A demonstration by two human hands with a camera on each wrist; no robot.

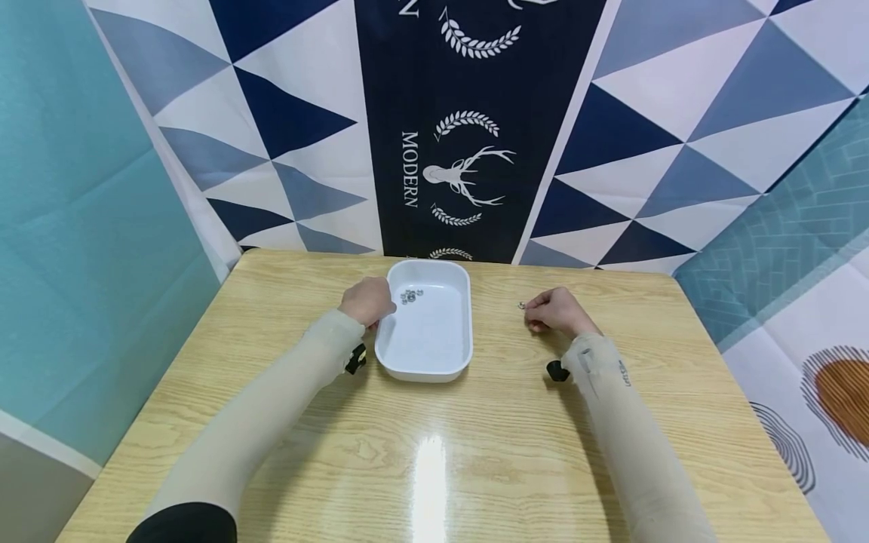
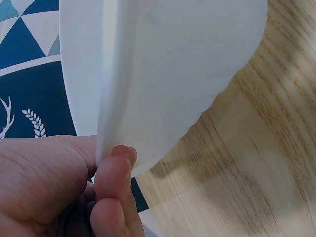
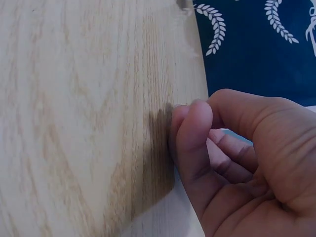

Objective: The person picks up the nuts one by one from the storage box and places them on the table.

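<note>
A white rectangular tray [image 1: 428,332] stands on the table, with several small shiny metal pieces [image 1: 410,296] clustered near its far left part. My left hand [image 1: 369,300] grips the tray's left rim; in the left wrist view, bent fingers [image 2: 112,180] press against the outer wall. To the right of the tray, my right hand [image 1: 558,311] pinches a small shiny metal piece [image 1: 521,305] at its fingertips, low over the table. From the right wrist, the thumb and curled fingers [image 3: 195,128] meet at their tips, and the piece is hidden there.
The wood-grain table [image 1: 502,437] reaches back to a patterned cloth [image 1: 475,188] hanging behind it. Teal cloth [image 1: 102,226] hangs along the left side. Both forearms wear pale sleeves, with a dark wrist device [image 1: 558,370] by the right one.
</note>
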